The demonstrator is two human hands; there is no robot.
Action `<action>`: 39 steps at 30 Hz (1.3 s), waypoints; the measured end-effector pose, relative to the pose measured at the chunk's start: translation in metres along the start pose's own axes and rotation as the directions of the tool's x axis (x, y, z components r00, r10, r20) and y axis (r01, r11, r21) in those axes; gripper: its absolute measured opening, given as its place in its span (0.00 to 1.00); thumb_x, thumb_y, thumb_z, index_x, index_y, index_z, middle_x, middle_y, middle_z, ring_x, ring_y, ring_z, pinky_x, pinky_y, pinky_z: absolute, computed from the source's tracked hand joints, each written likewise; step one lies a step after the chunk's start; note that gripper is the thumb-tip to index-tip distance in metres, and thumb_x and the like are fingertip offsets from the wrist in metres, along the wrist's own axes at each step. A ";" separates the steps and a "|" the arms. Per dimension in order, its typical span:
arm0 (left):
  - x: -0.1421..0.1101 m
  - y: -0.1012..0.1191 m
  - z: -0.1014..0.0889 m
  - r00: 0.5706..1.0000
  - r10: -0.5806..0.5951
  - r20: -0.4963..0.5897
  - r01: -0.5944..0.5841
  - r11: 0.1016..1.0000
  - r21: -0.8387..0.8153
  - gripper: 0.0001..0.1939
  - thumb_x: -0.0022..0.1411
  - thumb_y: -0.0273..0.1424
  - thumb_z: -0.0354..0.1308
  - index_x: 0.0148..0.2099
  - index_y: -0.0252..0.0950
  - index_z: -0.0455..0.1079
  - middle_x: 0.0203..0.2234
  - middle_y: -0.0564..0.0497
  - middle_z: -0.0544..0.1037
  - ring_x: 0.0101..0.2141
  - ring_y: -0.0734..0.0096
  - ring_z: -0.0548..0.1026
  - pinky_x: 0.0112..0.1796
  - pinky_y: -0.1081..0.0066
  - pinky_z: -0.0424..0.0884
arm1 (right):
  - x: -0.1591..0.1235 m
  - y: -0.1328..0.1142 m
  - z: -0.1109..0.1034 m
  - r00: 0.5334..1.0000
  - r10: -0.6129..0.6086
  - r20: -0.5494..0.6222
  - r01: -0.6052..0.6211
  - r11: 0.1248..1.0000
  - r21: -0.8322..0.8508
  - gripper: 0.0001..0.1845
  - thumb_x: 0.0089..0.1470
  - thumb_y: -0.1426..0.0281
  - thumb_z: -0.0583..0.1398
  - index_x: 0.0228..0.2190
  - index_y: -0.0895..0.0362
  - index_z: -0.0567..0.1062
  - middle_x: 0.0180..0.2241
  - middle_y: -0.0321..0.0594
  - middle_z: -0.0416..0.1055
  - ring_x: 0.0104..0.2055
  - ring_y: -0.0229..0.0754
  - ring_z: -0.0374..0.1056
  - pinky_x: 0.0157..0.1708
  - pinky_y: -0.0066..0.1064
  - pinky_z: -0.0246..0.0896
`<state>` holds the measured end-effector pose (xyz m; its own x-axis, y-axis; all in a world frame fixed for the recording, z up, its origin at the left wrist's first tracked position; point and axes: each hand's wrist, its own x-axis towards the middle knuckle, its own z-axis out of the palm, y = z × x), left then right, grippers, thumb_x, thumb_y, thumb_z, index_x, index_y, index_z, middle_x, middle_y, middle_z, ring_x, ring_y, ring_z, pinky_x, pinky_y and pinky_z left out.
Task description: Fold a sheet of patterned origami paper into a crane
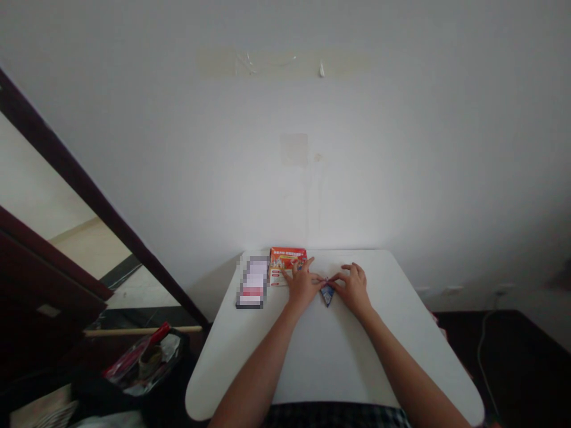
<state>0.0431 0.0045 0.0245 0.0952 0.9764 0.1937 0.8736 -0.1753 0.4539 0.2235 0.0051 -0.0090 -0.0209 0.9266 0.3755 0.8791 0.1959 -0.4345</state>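
A small blue folded paper triangle (327, 293) lies on the white table (339, 351), point toward me. My left hand (302, 282) rests on its left edge, fingertips pinched at the top corner. My right hand (354, 285) presses the right edge, fingers curled and meeting the left hand's fingertips at the paper's top. Both hands touch the paper flat against the table.
An orange-red box (288, 261) lies at the table's far edge by the wall, partly behind my left hand. A blurred phone-like slab (252, 282) lies left of it. A black bin (143, 368) with wrappers stands at lower left. A cable (484, 351) runs on the dark floor at right.
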 end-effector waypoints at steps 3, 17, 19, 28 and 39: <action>0.000 0.002 0.001 0.999 0.031 -0.011 -0.031 0.999 -0.009 0.05 0.57 0.43 0.66 0.36 0.53 0.80 0.65 0.63 0.63 0.66 0.45 0.51 0.58 0.25 0.34 | 0.000 -0.004 -0.003 1.000 0.009 0.012 -0.009 1.000 -0.010 0.08 0.54 0.58 0.64 0.36 0.44 0.82 0.54 0.43 0.63 0.65 0.58 0.46 0.61 0.57 0.46; 0.015 -0.017 -0.001 0.993 0.090 0.079 -0.090 0.996 -0.001 0.05 0.56 0.41 0.67 0.38 0.59 0.80 0.64 0.64 0.64 0.66 0.41 0.50 0.55 0.22 0.29 | -0.002 0.005 0.002 0.998 -0.062 0.012 0.063 0.998 -0.014 0.06 0.54 0.64 0.64 0.35 0.43 0.81 0.52 0.43 0.65 0.62 0.59 0.52 0.57 0.57 0.50; 0.016 -0.018 -0.004 0.991 0.080 0.109 -0.081 0.997 0.006 0.07 0.56 0.41 0.67 0.39 0.60 0.80 0.65 0.64 0.62 0.67 0.39 0.49 0.55 0.22 0.29 | -0.002 0.005 0.001 0.998 -0.061 0.018 0.062 0.998 -0.017 0.07 0.54 0.64 0.64 0.35 0.42 0.81 0.52 0.42 0.66 0.61 0.59 0.52 0.57 0.56 0.50; 0.006 -0.016 -0.009 0.996 0.076 0.040 -0.077 0.996 0.050 0.08 0.58 0.47 0.63 0.41 0.61 0.79 0.65 0.65 0.63 0.67 0.43 0.49 0.58 0.26 0.24 | 0.004 -0.004 -0.010 0.995 -0.101 0.019 0.101 0.995 -0.014 0.07 0.56 0.67 0.62 0.35 0.46 0.82 0.51 0.45 0.66 0.58 0.55 0.56 0.50 0.47 0.61; -0.013 -0.010 -0.008 0.987 0.162 0.006 -0.162 0.983 0.082 0.14 0.59 0.47 0.62 0.48 0.57 0.78 0.68 0.56 0.58 0.65 0.44 0.54 0.60 0.29 0.26 | -0.005 0.009 -0.015 0.962 -0.242 0.129 0.248 0.968 -0.031 0.16 0.55 0.62 0.64 0.47 0.41 0.77 0.54 0.42 0.67 0.61 0.53 0.55 0.55 0.49 0.61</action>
<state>0.0292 -0.0078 0.0240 0.2381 0.9359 0.2596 0.8828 -0.3200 0.3439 0.2389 -0.0021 -0.0027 -0.2942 0.8849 0.3610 0.8610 0.4094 -0.3019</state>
